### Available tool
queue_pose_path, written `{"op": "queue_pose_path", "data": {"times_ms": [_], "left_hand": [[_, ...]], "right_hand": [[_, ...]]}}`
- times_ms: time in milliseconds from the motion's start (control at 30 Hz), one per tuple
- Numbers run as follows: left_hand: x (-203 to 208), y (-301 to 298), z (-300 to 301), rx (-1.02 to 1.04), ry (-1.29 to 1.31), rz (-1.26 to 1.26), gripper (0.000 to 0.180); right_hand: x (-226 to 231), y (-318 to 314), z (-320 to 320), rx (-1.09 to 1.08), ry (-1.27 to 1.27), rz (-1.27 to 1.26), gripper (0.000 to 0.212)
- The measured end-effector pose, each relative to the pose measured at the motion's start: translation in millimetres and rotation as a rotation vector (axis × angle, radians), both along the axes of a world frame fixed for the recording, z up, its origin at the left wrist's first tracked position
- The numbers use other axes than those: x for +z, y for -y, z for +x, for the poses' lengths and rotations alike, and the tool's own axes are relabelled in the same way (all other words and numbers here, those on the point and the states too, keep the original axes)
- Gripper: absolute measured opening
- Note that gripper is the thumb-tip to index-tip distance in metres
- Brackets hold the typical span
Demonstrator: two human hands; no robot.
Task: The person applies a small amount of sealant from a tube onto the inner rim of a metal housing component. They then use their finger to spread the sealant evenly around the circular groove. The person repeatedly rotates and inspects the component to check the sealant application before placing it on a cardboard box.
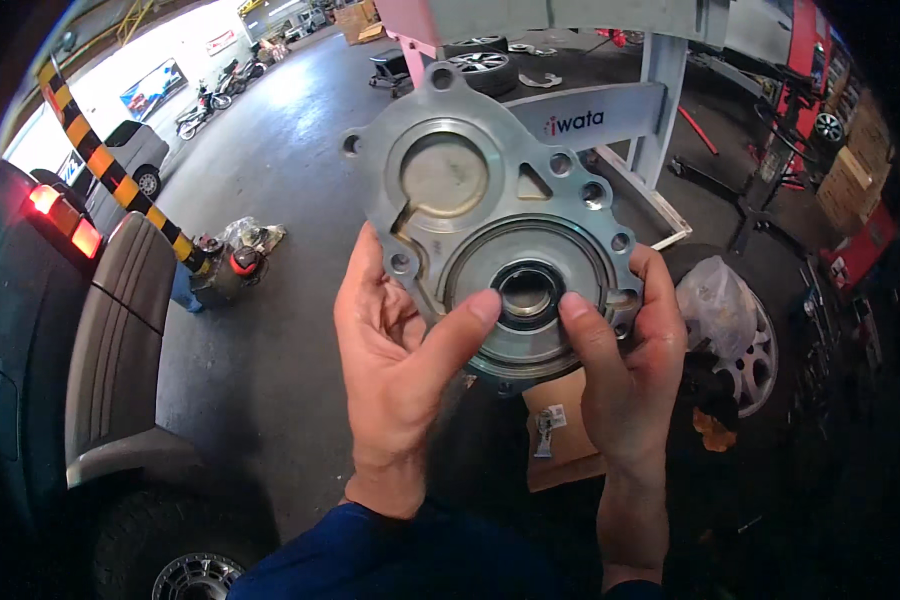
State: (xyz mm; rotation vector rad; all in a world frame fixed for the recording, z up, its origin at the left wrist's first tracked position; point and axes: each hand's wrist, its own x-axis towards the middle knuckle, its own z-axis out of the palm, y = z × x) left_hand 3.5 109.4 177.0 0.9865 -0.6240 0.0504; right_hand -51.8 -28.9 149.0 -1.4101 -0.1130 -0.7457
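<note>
Although most fingers are hidden behind it, the left hand and right hand grasp a metal cover.

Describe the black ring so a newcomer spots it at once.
Find the grey metal plate held up by the left hand and right hand. In its larger, lower round recess, the black ring is flanked by both thumbs. Its dark band sets it apart from the smaller, bare-metal rim holes.
</note>
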Motion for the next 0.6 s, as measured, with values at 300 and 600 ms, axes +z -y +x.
{"op": "queue_pose_path", "data": {"times_ms": [300, 600], "left_hand": [[5.0, -1.7, -0.8, 0.356, 0.079, 0.039, 0.060], [5.8, -2.0, -2.7, 0.468, 0.104, 0.057, 0.064]], "right_hand": [[24.1, -16.5, 13.5, -0.067, 0.028, -0.113, 0.026], [22.3, -23.6, 19.3, -0.102, 0.103, -0.080, 0.028]]}}
